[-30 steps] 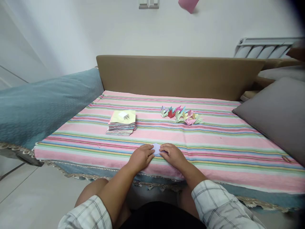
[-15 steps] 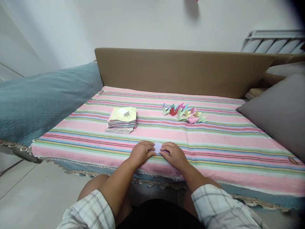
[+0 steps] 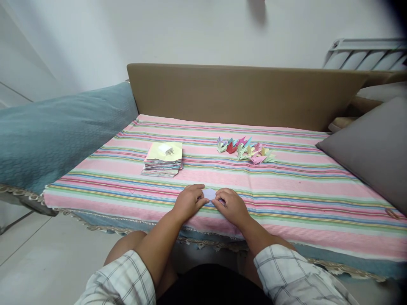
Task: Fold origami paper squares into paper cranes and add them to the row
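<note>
A small pale lavender piece of folded paper point(image 3: 209, 194) lies at the front of the striped cloth, between my two hands. My left hand point(image 3: 190, 201) pinches its left side, thumb along the near edge and the index finger lifted a little beyond the paper. On the opposite side my right hand point(image 3: 231, 205) is closed on the right edge, thumb and fingertips together. The fingers cover both ends of the paper, so its full shape is hidden.
A stack of square coloured paper point(image 3: 162, 165) stands left of centre with a white plug adapter point(image 3: 165, 149) on top. Several folded paper cranes point(image 3: 243, 149) sit in rows beyond my right hand. A grey cushion point(image 3: 372, 148) leans at the right, near a brown backrest point(image 3: 238, 95).
The fingers of my left hand have shifted slightly, with the index finger raised away from the thumb. More of the lavender paper shows between the hands.
</note>
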